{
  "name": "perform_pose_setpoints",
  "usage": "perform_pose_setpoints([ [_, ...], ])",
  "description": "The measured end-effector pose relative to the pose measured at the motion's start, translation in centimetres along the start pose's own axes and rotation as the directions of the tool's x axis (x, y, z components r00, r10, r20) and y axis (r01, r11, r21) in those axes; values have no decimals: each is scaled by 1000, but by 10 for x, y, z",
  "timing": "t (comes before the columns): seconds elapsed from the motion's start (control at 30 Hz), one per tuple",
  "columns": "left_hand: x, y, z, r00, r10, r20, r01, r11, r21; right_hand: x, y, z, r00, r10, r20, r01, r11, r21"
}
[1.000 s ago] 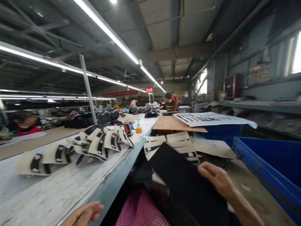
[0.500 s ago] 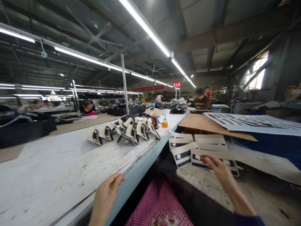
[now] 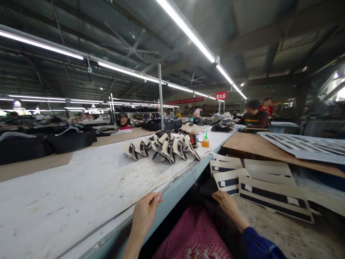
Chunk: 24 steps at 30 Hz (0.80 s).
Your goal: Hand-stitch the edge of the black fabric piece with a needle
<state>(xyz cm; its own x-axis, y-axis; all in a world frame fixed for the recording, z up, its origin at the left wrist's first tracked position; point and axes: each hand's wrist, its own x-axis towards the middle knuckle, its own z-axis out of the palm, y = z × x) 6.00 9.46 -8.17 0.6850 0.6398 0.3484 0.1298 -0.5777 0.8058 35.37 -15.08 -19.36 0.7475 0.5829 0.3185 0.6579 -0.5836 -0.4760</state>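
My left hand [image 3: 144, 215] rests on the front edge of the long white work table [image 3: 81, 190], fingers curled, with nothing in it. My right hand [image 3: 228, 203] lies low beside my lap, fingers on dark material at the near end of several cream sheets with black strips [image 3: 258, 180]. Whether it grips anything I cannot tell. A row of cream and black cut pieces [image 3: 163, 147] stands overlapped farther along the table. My lap shows red checked cloth [image 3: 194, 233].
A brown jar [image 3: 193, 138] and an orange squeeze bottle [image 3: 205, 141] stand past the cut pieces. A brown board [image 3: 258, 147] and printed sheets [image 3: 304, 144] lie to the right. Other people sit at benches far ahead and left. Black goods [image 3: 67, 140] pile at left.
The view swung right and down. The black sheet near my right hand a second ago is gone from view; that hand drew back toward my lap. My left hand rose onto the table edge.
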Motion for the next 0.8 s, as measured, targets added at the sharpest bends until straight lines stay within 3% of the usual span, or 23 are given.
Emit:
perform_pose_setpoints([
  [0.17, -2, 7, -4, 1000, 4, -5, -4, 1000, 7, -7, 14, -6, 976, 99, -196, -67, 985, 161],
  [0.33, -3, 13, 4, 999, 37, -7, -37, 998, -43, -26, 14, -30, 831, 241, -502, -84, 946, 314],
  [0.43, -8, 33, 23, 994, 105, 5, -104, 990, -95, -40, -4, -54, 781, 215, -586, 12, 934, 358],
  [0.63, -30, 101, 69, 968, 232, 97, -203, 947, -247, -73, -70, -86, 796, 79, -600, 239, 870, 432],
  [0.7, -35, 117, 80, 975, 201, 97, -168, 947, -274, -84, -83, -84, 803, 119, -584, 250, 822, 512],
  [0.8, -28, 129, 89, 986, 160, 55, -136, 941, -309, -96, -84, -73, 875, 222, -431, 174, 686, 707],
])
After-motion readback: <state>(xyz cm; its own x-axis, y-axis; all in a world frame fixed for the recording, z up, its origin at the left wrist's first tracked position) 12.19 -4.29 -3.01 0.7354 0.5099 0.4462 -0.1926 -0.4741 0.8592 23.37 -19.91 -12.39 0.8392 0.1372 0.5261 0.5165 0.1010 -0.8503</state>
